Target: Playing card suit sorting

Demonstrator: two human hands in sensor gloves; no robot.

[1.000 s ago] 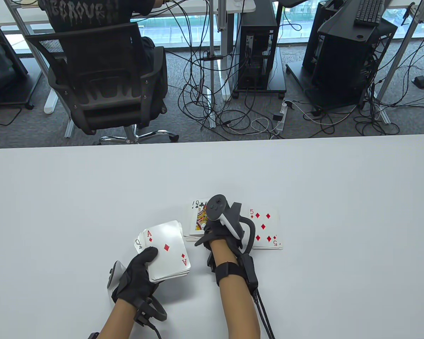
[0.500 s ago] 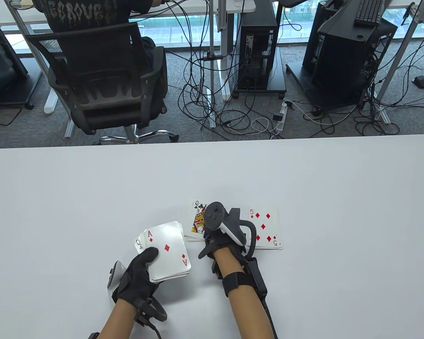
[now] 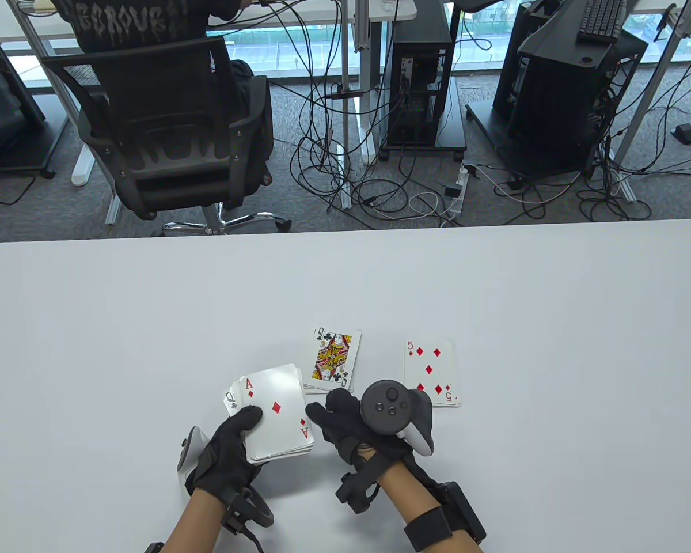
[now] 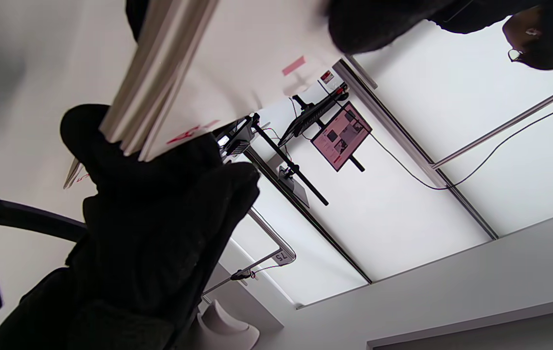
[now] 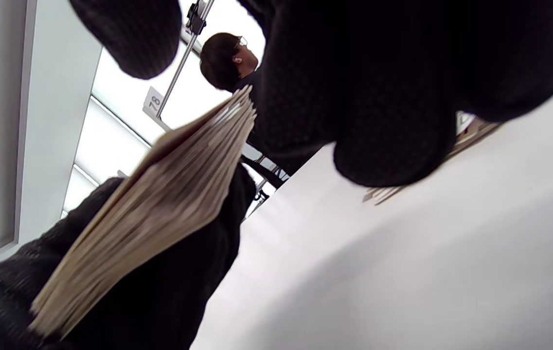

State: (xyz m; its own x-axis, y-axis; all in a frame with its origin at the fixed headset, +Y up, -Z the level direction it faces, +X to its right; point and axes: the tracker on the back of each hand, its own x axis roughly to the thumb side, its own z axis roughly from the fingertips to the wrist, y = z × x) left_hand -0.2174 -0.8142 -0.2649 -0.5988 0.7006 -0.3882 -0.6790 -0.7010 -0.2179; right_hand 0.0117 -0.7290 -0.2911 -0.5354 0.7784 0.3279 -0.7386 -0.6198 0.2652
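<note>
Both hands sit close together near the front edge of the table [image 3: 92,299]: the left hand [image 3: 224,455] is curled round the deck [image 3: 276,415], thumb on the face of the top card, the ace of diamonds [image 3: 275,408], with a queen's corner [image 3: 230,400] poking out beneath on the left; the right hand [image 3: 345,426] hovers just beside the deck's right edge, fingers loosely bent and holding nothing, fingertips near or perhaps touching the ace's corner, I cannot tell which. Beyond the hands lie two face-up piles, well apart from each other: a queen of clubs [image 3: 335,356] on one, a five of diamonds [image 3: 430,371] on the other. My guess is the ace is next to go, and it belongs on the diamond pile to the right. The main risk is pulling two cards at once, since the deck is already fanned and loose under the thumb; the cards are slick, so a glove could drag a second one along. A careless drop could also slide the ace askew or onto the clubs pile, which lies nearer. The left palm faces up, wrist low; the right hand's back, with its tracker [image 3: 388,409], faces up, and the forearm comes in from the lower right.
</note>
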